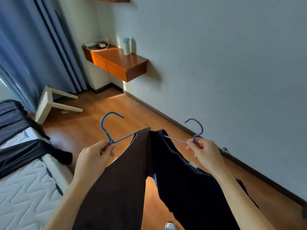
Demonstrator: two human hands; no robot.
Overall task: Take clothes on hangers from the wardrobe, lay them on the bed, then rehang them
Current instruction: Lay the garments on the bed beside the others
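Head view: I note the left hand [94,157] pinching a blue hook-topped hanger [101,124] bearing a brown garment [126,180]. Right hand [205,152] pinches a purple hanger [202,129] bearing a navy garment [182,185].

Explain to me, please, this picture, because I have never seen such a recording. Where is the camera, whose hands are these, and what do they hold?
There is no machine here, only a person with two bare hands. The single picture comes from a camera worn on the person's head, looking forward and down. The left hand pinches a blue hanger carrying a brown garment. The right hand holds a purple hanger carrying a dark navy garment. Both garments hang above the wooden floor. At the left is the bed, with dark clothes lying on it. Farther away are a white stool and a wall-mounted cabinet with a bottle on top.
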